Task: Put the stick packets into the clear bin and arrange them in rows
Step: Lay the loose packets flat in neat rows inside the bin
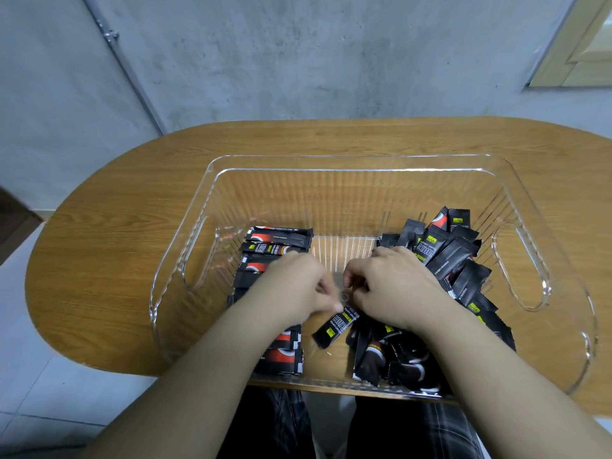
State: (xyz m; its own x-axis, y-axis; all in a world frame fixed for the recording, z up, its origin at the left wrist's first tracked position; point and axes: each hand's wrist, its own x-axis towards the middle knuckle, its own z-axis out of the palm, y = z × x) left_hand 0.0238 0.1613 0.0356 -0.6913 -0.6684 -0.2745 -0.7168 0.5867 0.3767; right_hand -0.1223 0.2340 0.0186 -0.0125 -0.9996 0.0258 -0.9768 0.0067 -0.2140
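Note:
A clear ribbed bin [357,164] stands on an oval wooden table [132,200]. Inside, along its left side, black stick packets lie in a tidy row [278,241]. On the right side several black packets form a loose heap [453,256]. Both my hands are inside the bin near its middle. My left hand [294,286] and my right hand [394,286] meet at one black packet with yellow marks [334,329], which slants down to the left below the fingertips. Fingers of both hands pinch its upper end.
The bin has cut-out handles at its left [195,260] and right [520,270] ends. A grey concrete wall rises behind the table. My legs in dark checked trousers show below the table's near edge. Pale floor tiles lie to the left.

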